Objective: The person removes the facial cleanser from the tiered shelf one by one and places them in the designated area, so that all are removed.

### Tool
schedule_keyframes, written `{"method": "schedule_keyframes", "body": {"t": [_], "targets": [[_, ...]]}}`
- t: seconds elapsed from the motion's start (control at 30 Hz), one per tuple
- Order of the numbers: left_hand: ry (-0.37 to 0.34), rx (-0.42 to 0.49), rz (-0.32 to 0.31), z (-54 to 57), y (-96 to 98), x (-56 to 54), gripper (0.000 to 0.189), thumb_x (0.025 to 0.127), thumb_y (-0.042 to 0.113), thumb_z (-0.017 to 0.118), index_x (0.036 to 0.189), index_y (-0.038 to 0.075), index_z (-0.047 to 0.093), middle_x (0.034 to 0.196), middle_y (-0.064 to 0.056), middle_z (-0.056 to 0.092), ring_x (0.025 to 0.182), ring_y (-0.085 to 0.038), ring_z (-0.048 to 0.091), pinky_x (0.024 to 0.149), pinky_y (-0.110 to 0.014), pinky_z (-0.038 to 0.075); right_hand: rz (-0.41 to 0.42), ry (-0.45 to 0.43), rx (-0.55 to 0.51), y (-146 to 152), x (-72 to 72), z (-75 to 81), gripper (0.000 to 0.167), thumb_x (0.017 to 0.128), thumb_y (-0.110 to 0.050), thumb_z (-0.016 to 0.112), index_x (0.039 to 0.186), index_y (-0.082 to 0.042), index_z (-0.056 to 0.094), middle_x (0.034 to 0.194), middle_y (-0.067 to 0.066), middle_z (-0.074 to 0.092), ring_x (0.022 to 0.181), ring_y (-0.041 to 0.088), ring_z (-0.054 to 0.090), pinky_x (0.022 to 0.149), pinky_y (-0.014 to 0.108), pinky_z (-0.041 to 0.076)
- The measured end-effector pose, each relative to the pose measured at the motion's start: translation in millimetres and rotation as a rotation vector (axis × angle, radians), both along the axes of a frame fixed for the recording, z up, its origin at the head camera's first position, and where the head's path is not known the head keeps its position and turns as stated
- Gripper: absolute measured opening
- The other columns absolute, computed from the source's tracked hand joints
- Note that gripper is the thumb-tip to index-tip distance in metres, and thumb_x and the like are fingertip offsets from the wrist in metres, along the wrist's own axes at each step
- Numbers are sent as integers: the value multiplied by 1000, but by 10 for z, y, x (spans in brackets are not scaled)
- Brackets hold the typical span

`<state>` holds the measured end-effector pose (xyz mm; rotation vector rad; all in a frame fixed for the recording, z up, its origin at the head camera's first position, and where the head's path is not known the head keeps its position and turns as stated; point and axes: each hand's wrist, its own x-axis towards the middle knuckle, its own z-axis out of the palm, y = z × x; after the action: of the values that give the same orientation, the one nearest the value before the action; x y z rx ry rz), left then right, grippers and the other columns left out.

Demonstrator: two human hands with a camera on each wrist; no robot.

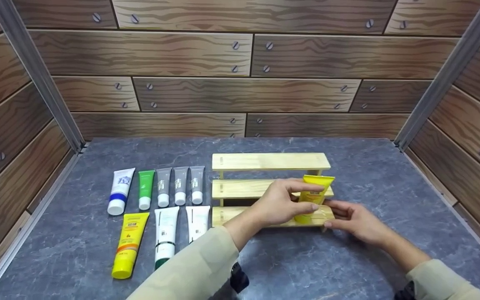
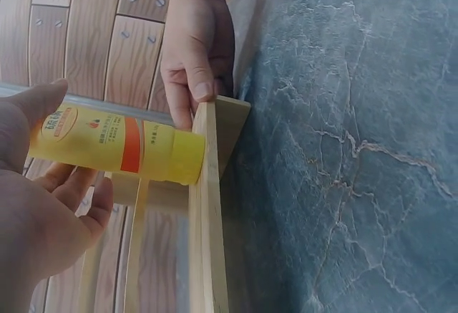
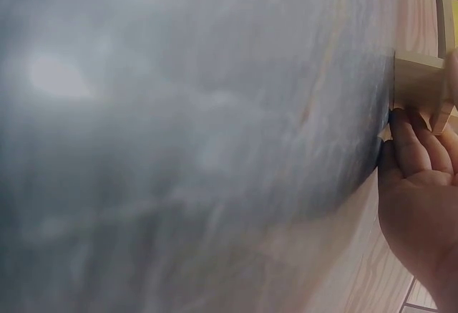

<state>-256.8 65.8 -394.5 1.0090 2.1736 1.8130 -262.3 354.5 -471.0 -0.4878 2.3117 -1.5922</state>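
Observation:
My left hand pinches a yellow squeeze tube between thumb and fingers. The tube is upright, cap down, at the right end of the lowest step of a three-step wooden rack. In the left wrist view the cap end of the yellow tube meets the board. At the rack's right end, my right hand holds the lowest step, thumb at its front corner and fingers at the side. The right wrist view shows the right hand against the rack's side panel, partly cut off.
Left of the rack lie a white-and-blue tube, a green tube and several grey tubes. Nearer are another yellow tube and two white tubes, one whole and one partly behind my left sleeve. Wood-patterned walls enclose the table.

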Motion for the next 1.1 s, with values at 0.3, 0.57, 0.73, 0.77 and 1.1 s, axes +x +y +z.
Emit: {"method": "schedule_keyframes", "body": {"t": [0.3, 0.57, 0.73, 0.77, 1.1], "targets": [[-128, 57, 90, -16, 44, 14, 38, 98, -8, 69, 125, 16, 80, 128, 2, 73, 106, -7, 68, 82, -26, 61, 3, 9, 5, -4, 0, 3, 73, 98, -9, 77, 152, 21, 37, 151, 38, 48, 128, 13, 62, 102, 26, 52], [-187, 75, 105, 7, -122, 68, 35, 101, -3, 69, 128, 16, 78, 125, -3, 74, 104, -12, 70, 87, -30, 61, -31, 21, 68, -2, 6, 40, 77, 98, -14, 78, 152, 20, 37, 152, 37, 46, 138, 40, 54, 102, 23, 51], [-155, 93, 114, 69, -354, 113, 36, 99, -3, 71, 130, 14, 77, 125, -3, 75, 101, -15, 71, 86, -31, 61, -41, 12, 81, 2, 2, 52, 77, 98, -14, 78, 152, 20, 37, 152, 37, 46, 137, 38, 55, 101, 24, 52], [-148, 100, 120, 80, -405, 124, 36, 98, -3, 71, 130, 13, 77, 125, -4, 75, 99, -15, 71, 85, -31, 62, -45, 14, 85, 3, 2, 54, 77, 98, -15, 79, 152, 20, 37, 151, 37, 47, 136, 35, 57, 101, 24, 52], [-139, 50, 243, 176, -1112, 238, 38, 98, 6, 74, 133, 18, 75, 122, -7, 74, 94, -24, 71, 83, -40, 62, -39, 30, 89, -14, -6, 55, 78, 97, -15, 79, 151, 22, 36, 150, 38, 47, 130, 24, 61, 100, 22, 52]]}}
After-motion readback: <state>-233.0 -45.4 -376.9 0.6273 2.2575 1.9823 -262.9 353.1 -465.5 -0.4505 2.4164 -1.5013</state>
